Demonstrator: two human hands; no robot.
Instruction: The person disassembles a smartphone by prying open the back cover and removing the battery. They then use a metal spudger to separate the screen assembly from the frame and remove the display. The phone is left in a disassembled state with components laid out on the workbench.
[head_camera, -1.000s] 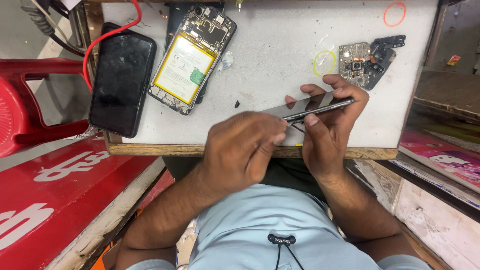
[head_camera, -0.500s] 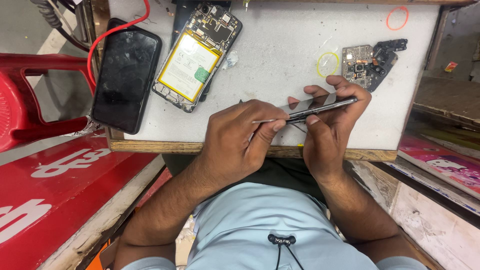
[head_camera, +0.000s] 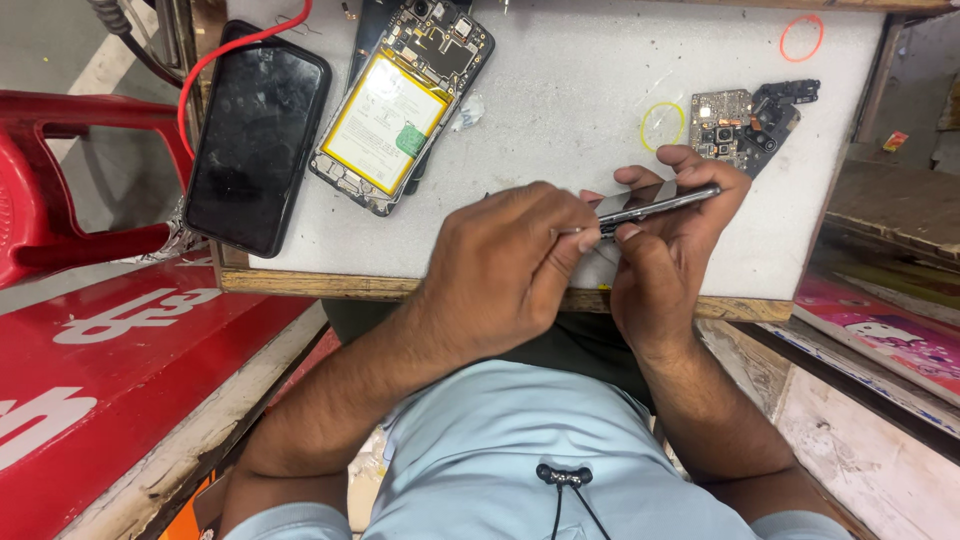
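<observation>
Phone frame (head_camera: 655, 203): thin, dark, metal-edged, seen edge-on; I note it is held above the near edge of the white worktop (head_camera: 590, 120), just in front of the wooden lip.

Right hand (head_camera: 680, 245): clenched round the phone frame, fingers curled over its far side, thumb pressed on the near side.

Left hand (head_camera: 505, 265): closed in a pinch on a slim metal tool (head_camera: 578, 231); the tool's tip meets the near end of the phone frame. I cannot tell what kind of tool it is; most of it is hidden by the fingers.

Opened phone (head_camera: 400, 105): back removed, yellow battery and circuit board showing; it lies on the worktop, far left, well apart from the hands.

Black phone (head_camera: 258, 135): screen up, dark, lying just beside the opened phone and overhanging the worktop's left edge. A red wire (head_camera: 215, 60) curves over its top corner.

Circuit board (head_camera: 745, 122): small, with a black camera part, on the worktop just beyond the right hand.

Yellow rubber band (head_camera: 662, 125): beside the circuit board.

Orange rubber band (head_camera: 802, 38): far right corner.

Red plastic stool (head_camera: 60, 180): left of the worktop.
</observation>
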